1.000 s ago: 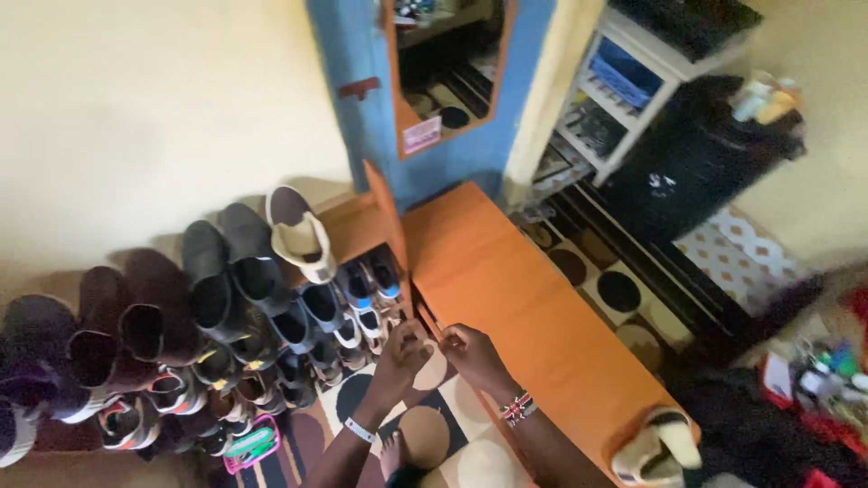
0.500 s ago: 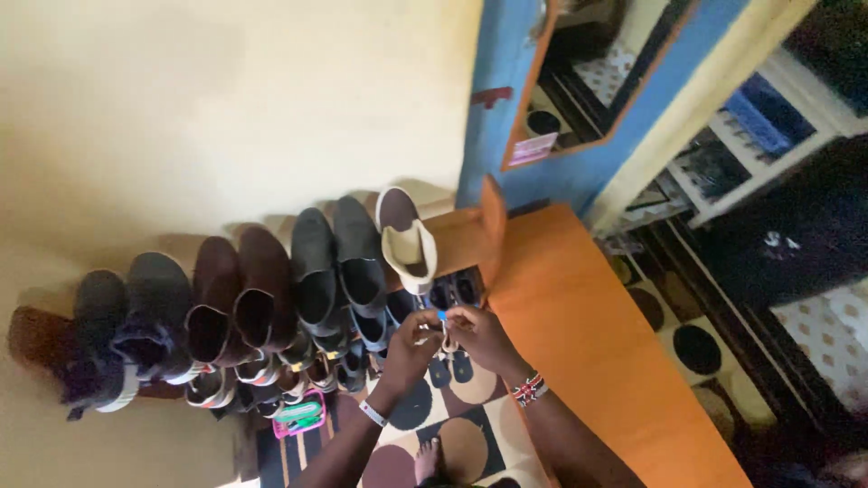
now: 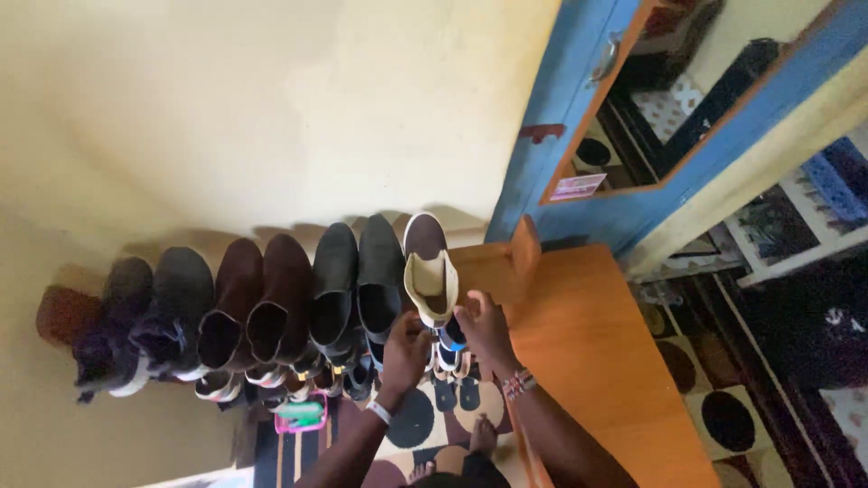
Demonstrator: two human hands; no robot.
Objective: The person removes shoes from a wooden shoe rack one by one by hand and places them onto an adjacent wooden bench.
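Both our hands meet at the shoe rack: left hand and right hand pinch a small shoe between them, just under the cream boot, steadying it beside the dark boots.

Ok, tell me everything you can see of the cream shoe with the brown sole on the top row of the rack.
The cream slip-on shoe with a dark brown sole looks like canvas or a similar fabric. It stands on end at the right end of the top row, sole towards the yellow wall, opening towards the camera. A black boot stands close on its left and an orange wooden board on its right. The left hand and right hand are just below its opening; whether they touch it is unclear.
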